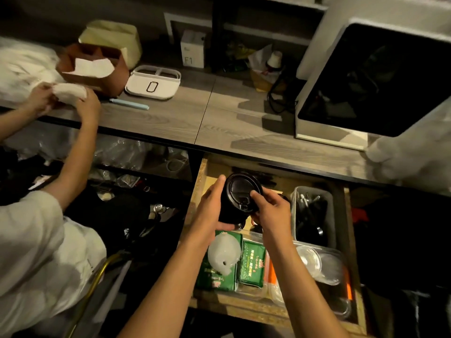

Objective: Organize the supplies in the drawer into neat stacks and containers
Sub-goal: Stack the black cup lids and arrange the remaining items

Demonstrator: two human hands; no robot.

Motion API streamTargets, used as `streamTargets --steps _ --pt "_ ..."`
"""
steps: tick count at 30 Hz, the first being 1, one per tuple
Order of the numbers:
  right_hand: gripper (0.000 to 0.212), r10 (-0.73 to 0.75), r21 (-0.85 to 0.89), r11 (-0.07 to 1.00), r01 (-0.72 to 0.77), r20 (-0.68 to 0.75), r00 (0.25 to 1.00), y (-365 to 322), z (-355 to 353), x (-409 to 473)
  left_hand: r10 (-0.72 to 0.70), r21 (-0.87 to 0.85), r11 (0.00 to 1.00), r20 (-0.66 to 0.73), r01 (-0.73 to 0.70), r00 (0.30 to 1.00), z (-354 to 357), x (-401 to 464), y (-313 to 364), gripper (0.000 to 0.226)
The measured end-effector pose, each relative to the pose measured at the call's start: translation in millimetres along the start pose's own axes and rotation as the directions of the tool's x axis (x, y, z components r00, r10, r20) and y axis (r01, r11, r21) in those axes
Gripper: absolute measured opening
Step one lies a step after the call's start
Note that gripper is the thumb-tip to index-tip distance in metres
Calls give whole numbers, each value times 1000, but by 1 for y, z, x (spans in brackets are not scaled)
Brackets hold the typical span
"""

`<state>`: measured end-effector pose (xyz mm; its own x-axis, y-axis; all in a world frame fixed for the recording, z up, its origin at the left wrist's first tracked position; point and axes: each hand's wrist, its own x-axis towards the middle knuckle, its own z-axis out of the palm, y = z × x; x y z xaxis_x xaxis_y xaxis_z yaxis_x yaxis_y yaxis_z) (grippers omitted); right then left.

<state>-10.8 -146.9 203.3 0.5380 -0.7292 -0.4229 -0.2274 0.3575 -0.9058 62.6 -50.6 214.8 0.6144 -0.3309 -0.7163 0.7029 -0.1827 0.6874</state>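
Clasping a stack of black lids [240, 198], left grip [212, 211] and right grip [271, 211] flank it.

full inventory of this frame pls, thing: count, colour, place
stack of cup lids: 1, black, held over drawer
tea packets: 2, green, drawer front
translucent lid: 1, whitish, on left packet
utensil bin: 1, clear, drawer right
clear lids: several, front-right tray
scale: 1, white, counter
pen: 1, light blue, counter
cardboard carrier: 1, brown, counter left
machine: 1, white and black, counter right
second person: 1, white sleeve, left
left hand: grips stack
right hand: grips stack
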Motion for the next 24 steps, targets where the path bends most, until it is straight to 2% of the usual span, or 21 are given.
streamTargets --steps 5,6,10,11,15,19,24 --pt "14 -50 -22 999 49 -45 998 -5 -9 -14 86 43 995 180 -95 980 0 -16 1 91" --pt "16 -51 -40 998 49 -55 997 -6 -12 -14 110 69 990 207 -126 972 0 -18 2 89" --pt "18 -49 -117 992 43 -47 998 -16 -25 -14 207 126 962 245 -243 947 3 -23 7 37" --pt "17 -49 -124 991 44 -41 998 -19 -27 -15 218 133 958 234 -254 947 5 -22 7 32" --pt "17 -80 -178 981 75 -24 996 -33 -28 -18 204 98 970 187 -225 961 14 -23 11 30" --pt "21 -188 -279 943 183 7 982 -41 -29 -19 219 63 969 221 -238 950 22 -27 14 30" --pt "29 -131 -223 965 137 40 991 -48 -31 -11 235 82 962 239 -261 942 26 -28 17 35"
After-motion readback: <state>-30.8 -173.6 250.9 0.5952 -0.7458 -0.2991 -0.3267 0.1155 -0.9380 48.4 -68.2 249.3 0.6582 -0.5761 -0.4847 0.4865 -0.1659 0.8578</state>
